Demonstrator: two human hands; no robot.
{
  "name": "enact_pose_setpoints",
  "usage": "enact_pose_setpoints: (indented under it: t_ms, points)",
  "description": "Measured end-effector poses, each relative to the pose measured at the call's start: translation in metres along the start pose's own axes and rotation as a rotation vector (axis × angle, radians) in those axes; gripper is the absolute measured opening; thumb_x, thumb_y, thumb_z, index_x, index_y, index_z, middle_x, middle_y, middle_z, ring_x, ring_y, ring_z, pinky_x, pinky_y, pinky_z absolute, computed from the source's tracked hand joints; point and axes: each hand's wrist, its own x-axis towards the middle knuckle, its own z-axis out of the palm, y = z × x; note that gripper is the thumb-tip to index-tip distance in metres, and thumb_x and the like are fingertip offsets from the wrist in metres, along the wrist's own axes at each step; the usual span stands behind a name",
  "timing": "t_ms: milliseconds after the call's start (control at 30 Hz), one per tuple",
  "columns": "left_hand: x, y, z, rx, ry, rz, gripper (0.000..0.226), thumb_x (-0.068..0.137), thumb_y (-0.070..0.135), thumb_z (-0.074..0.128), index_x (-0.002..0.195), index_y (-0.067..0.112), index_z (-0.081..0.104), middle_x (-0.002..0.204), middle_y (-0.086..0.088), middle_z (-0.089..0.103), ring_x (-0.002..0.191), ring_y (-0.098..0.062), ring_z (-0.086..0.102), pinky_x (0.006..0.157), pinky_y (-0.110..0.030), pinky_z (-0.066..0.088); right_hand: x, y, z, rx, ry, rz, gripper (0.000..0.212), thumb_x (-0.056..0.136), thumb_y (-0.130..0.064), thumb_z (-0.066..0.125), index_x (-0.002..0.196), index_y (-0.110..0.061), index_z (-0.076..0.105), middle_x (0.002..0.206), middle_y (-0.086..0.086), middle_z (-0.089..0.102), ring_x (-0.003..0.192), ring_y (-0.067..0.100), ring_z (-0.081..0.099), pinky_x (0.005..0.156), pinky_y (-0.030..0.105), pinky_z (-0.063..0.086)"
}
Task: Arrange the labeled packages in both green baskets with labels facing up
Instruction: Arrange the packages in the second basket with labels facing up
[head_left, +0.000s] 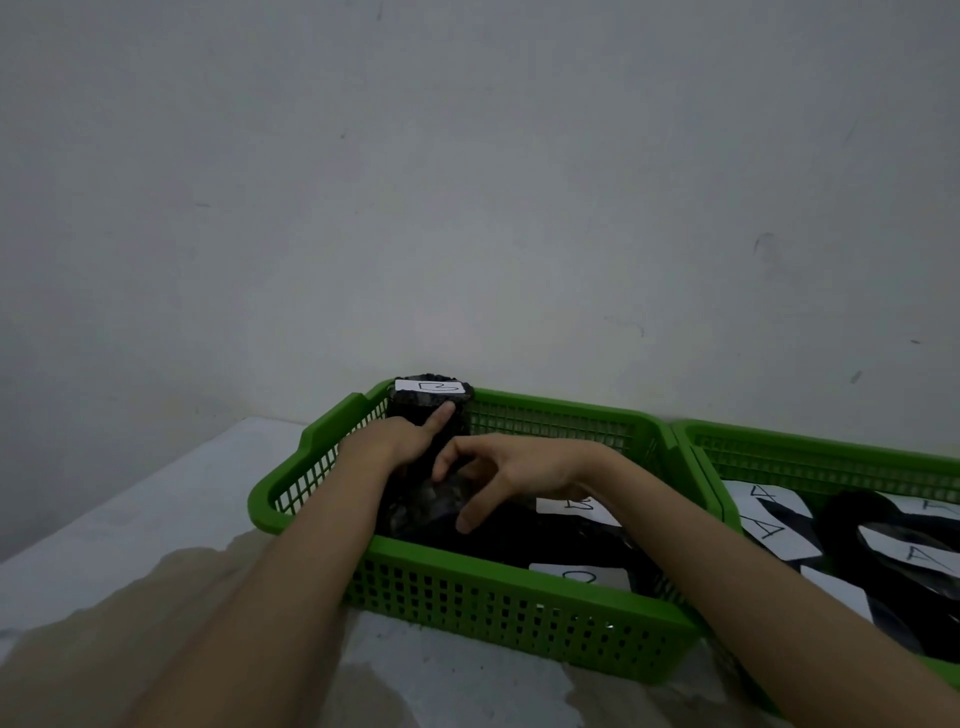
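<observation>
1. Wall (467, 182) – plain grey, fills the upper half of the view, a few scuff marks on the R side.
2. Table (130, 499) – pale top, runs from the L edge under both baskets; a brownish stain shows at the near edge.
3. L basket (519, 618) – green, perforated walls, sits centre; its R wall touches the R basket.
4. R basket (810, 447) – green, cut off by the R edge of frame. Holds black packages w/ white labels up; label "A" (769, 525) is legible, others are partly cropped.
5. Arms – both forearms reach in from the near edge over the front wall of the L basket.
6. Upright pkg (431, 410) – black, stands on end in the far-L corner of the L basket, top above the rim. White label (429, 386) lies on its top face, facing up; the letter looks like "B", not certain.
7. Flat pkgs – black, lie on the L basket floor. Two white labels face up: one mid-R (576, 506), one near the front wall (582, 574).
8. L hand (395, 436) – wrapped around the upright pkg from its L side, forefinger extended up the front face; gripping it.
9. R hand (498, 467) – half open, fingers curled loosely, thumb pointing down; hovers just R of the upright pkg above the flat pkgs. Contact w/ anything – cannot tell.
</observation>
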Motion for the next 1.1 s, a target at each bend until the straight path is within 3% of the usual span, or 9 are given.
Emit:
enact_pose_setpoints:
  t_ms: [133,300,400,500,633,733,833,933,1100]
  points:
    - [-0.006,0.001,-0.005,0.016,0.073,0.056,0.078,0.088,0.066,0.023,0.125,0.007,0.058,0.133,-0.019,0.057,0.121,-0.032,0.054,0.102,-0.037,0.042,-0.004,-0.007,-0.006,0.192,0.176,-0.14,0.044,0.076,0.018,0.057,0.105,-0.014,0.057,0.107,0.003,0.061,0.088,0.012,0.06,0.082,0.022,0.051]
    - [-0.018,0.012,-0.02,-0.517,0.358,0.025,0.094,0.082,0.073,0.005,0.099,0.003,0.066,0.105,-0.021,0.062,0.101,-0.032,0.058,0.081,-0.035,0.037,-0.007,-0.01,-0.013,0.371,0.432,-0.293,0.037,0.069,0.02,0.062,0.073,-0.017,0.062,0.074,0.003,0.061,0.07,0.015,0.058,0.056,0.014,0.052]
    - [-0.027,0.018,-0.026,-0.994,0.2,0.163,0.078,0.085,0.071,0.014,0.084,0.009,0.063,0.086,-0.013,0.062,0.074,-0.024,0.056,0.068,-0.031,0.041,-0.006,-0.009,-0.024,0.458,0.644,-0.425,0.045,0.063,0.025,0.063,0.075,-0.019,0.06,0.086,-0.001,0.061,0.08,0.012,0.057,0.059,0.017,0.053]
    - [-0.034,0.023,-0.023,-1.145,-0.094,0.36,0.043,0.092,0.056,0.032,0.087,0.022,0.058,0.082,-0.003,0.061,0.076,-0.016,0.06,0.065,-0.028,0.048,-0.011,-0.01,-0.033,0.458,0.676,-0.51,0.052,0.061,0.026,0.059,0.086,-0.019,0.061,0.108,-0.005,0.06,0.096,0.003,0.056,0.068,0.011,0.053]
    - [-0.034,0.025,-0.019,-1.138,-0.16,0.466,0.015,0.093,0.033,0.05,0.099,0.022,0.058,0.103,-0.003,0.063,0.086,-0.014,0.062,0.07,-0.026,0.053,-0.017,-0.012,-0.033,0.599,0.67,-0.501,0.046,0.061,-0.005,0.051,0.104,-0.016,0.06,0.12,-0.004,0.061,0.104,0.008,0.055,0.08,0.017,0.049]
    - [-0.03,0.024,-0.018,-1.169,-0.047,0.586,0.054,0.078,0.003,0.069,0.124,0.018,0.047,0.11,0.001,0.058,0.089,-0.011,0.06,0.081,-0.022,0.051,-0.014,-0.008,-0.038,0.799,0.883,-0.321,0.031,0.083,-0.031,0.054,0.112,-0.019,0.054,0.123,0.002,0.058,0.107,0.017,0.051,0.088,0.031,0.042]
    - [-0.027,0.023,-0.018,-1.101,-0.008,0.67,0.082,0.07,-0.02,0.064,0.139,0.015,0.035,0.111,0.013,0.051,0.104,-0.014,0.053,0.084,-0.018,0.048,-0.007,-0.005,-0.033,0.757,0.805,-0.056,0.037,0.094,-0.046,0.034,0.106,-0.019,0.057,0.1,0.003,0.063,0.091,0.02,0.056,0.078,0.034,0.044]
    - [-0.027,0.022,-0.021,-1.076,-0.078,0.728,0.089,0.062,-0.022,0.064,0.136,0.019,0.037,0.118,0.009,0.049,0.109,-0.013,0.05,0.075,-0.011,0.051,-0.006,-0.003,-0.027,0.767,0.704,-0.024,0.032,0.097,-0.037,0.034,0.092,-0.019,0.06,0.086,0.001,0.064,0.074,0.017,0.057,0.062,0.03,0.044]
    - [-0.029,0.021,-0.028,-1.398,0.028,0.595,0.035,0.068,0.006,0.045,0.098,0.014,0.06,0.083,0.008,0.069,0.079,-0.011,0.056,0.062,-0.021,0.042,-0.007,-0.005,-0.028,0.707,0.697,-0.1,0.016,0.093,-0.025,0.048,0.099,-0.014,0.058,0.085,0.002,0.061,0.073,0.017,0.057,0.064,0.03,0.046]
